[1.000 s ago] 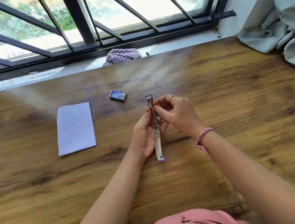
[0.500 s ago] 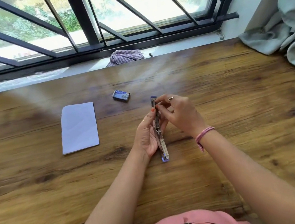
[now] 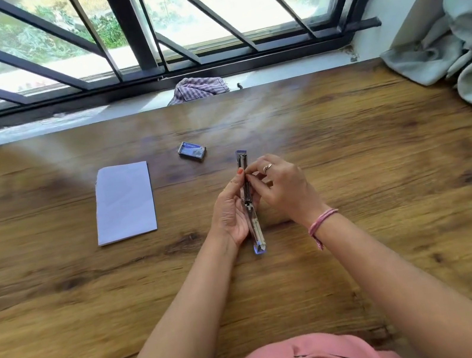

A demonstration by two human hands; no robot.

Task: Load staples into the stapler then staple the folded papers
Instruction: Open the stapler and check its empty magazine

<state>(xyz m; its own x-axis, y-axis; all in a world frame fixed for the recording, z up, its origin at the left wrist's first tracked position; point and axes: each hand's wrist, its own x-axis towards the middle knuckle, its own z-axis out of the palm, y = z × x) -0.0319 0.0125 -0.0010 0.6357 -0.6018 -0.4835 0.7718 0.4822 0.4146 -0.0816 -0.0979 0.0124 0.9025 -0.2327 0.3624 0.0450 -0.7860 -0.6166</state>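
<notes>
And there is the slim silver metal stapler with blue plastic ends [image 3: 250, 204], swung fully open into one long straight line, running from near the desk's middle back toward the near edge. Its far blue tip points toward the window-side edge; the near blue tip sits lowest, close to the wood. The open metal channel faces up, though any staples inside are too small to make out. Left of it, well apart, the folded pale lavender-white paper [image 3: 124, 202] lies flat, long side running away from the near edge. Between them and farther back rests the small blue rectangular staple box [image 3: 192, 151], slightly angled.
</notes>
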